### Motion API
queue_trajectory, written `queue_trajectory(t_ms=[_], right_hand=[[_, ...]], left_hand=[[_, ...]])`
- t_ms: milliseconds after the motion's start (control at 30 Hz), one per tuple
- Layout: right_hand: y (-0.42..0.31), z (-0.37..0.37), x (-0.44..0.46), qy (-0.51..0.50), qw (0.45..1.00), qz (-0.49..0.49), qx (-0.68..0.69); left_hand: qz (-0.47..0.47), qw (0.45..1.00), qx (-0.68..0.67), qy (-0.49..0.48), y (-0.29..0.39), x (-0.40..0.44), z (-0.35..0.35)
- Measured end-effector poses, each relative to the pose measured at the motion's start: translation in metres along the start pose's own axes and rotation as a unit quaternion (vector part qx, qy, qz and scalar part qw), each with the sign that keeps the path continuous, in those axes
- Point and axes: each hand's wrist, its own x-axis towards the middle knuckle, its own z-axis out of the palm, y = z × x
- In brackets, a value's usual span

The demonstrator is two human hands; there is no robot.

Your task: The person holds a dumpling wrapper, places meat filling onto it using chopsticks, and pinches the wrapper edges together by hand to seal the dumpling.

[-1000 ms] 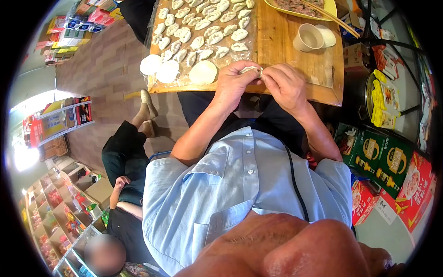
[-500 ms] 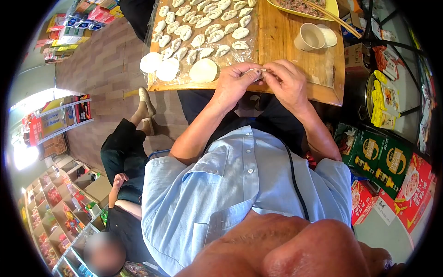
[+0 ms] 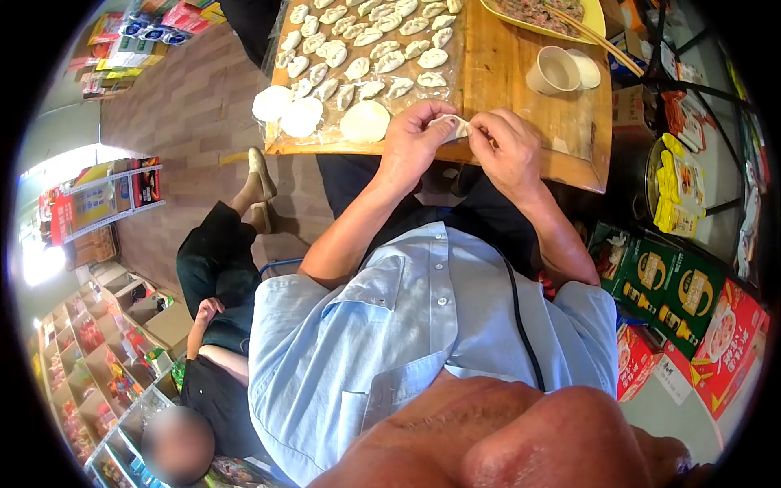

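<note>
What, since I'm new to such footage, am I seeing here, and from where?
No machine here: a head-worn camera looks down over its wearer's light-blue shirt. The bare left hand pinches a folded dumpling wrapper; the bare right hand is at its right end. On the wooden table, to the left, lie shaped dumplings on clear plastic and three round wrappers; to the right are a paper cup and minced filling in a yellow dish with chopsticks.

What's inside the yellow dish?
Pinkish mince, with chopsticks resting over the rim of the dish. The mince hides its bottom; the picture's edge cuts off its far side.
</note>
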Motion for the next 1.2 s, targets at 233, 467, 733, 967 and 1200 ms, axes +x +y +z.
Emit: queue_trajectory(t_ms=[233, 467, 733, 967, 1200], right_hand=[[-0.002, -0.004, 0.004, -0.015, 0.999, -0.041, 0.023], [0.000, -0.004, 0.002, -0.019, 0.999, -0.017, 0.041], [-0.002, -0.005, 0.004, -0.017, 0.999, -0.043, 0.028], [-0.003, -0.002, 0.004, -0.011, 0.999, -0.037, 0.016], [-0.008, 0.000, 0.002, -0.016, 0.998, 0.029, 0.047]], left_hand=[[0.016, 0.999, 0.021, -0.017, -0.001, 0.000, -0.004], [0.025, 0.999, 0.023, -0.042, 0.000, 0.001, -0.006], [0.012, 0.996, 0.060, -0.069, 0.003, 0.002, -0.011], [0.028, 0.995, 0.075, -0.064, 0.000, 0.001, -0.010], [0.025, 0.992, 0.105, -0.069, 0.005, 0.002, -0.011]])
